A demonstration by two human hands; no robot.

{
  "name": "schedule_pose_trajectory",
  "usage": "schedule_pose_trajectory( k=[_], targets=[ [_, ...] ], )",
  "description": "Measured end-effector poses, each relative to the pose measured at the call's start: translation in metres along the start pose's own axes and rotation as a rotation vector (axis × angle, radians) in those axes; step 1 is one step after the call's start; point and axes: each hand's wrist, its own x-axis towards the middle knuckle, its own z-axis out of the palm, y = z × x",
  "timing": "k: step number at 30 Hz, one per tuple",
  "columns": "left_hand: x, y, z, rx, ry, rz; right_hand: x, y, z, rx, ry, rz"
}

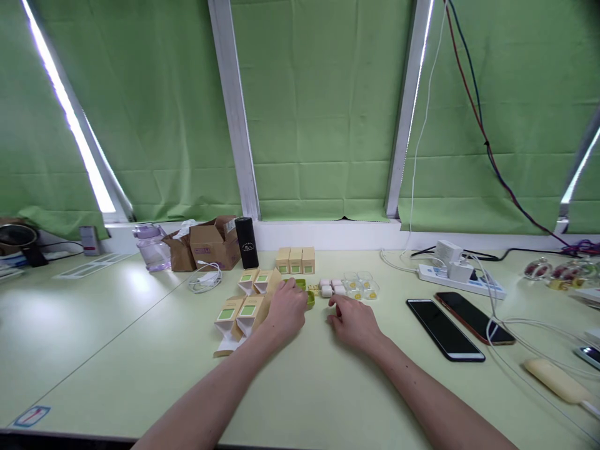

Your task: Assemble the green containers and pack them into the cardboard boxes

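"Where were the small things set in relation to the hands?"

"The green pieces (310, 300) were partly covered by the left hand (288, 306) and could be seen at its far right side. The white cylinders (332, 287) were grouped just beyond the right hand (354, 322), with the clear cups (361, 286) placed to their right. Some tiny yellow pieces (313, 287) were scattered between the green pieces and the white cylinders."

"And the boxes?"

"Four open boxes (248, 310) were laid left of the left hand, with their flaps spread toward the near side. Three closed boxes (295, 261) were lined up farther off."

"How were the hands held?"

"Both forearms were stretched from the near edge over the table (304, 387), and the hands were kept apart. The left was turned knuckles up, its fingertips hidden, so whether anything was gripped could not be told. On the right, thumb and index finger were parted and the other fingers curled."

"How did the pieces look?"

"The green ones were seen as shallow and olive-toned; the cups were marked with yellow inside."
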Motion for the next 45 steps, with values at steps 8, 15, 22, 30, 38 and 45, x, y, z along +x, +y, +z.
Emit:
schedule_pose_trajectory(
  k=[8,15,22,30,38,45],
  targets=[
    [-0.004,0.013,0.005,0.0,0.148,0.256,0.005,0.006,0.006,0.149,0.124,-0.001],
    [-0.006,0.016,0.004,-0.036,0.201,0.318,0.006,0.007,0.007,0.239,0.146,-0.052],
    [-0.01,0.013,-0.014,-0.259,0.238,0.134,0.007,0.007,0.003,0.413,0.222,-0.068],
    [-0.009,0.009,-0.013,-0.461,0.27,0.085,0.008,0.005,0.003,0.616,0.238,-0.12],
    [-0.009,0.009,-0.008,-0.528,0.305,0.077,0.006,0.002,0.003,0.664,0.239,-0.142],
    [-0.009,0.009,-0.005,-0.552,0.314,0.036,0.003,-0.001,0.002,0.738,0.294,-0.185]
  ],
)
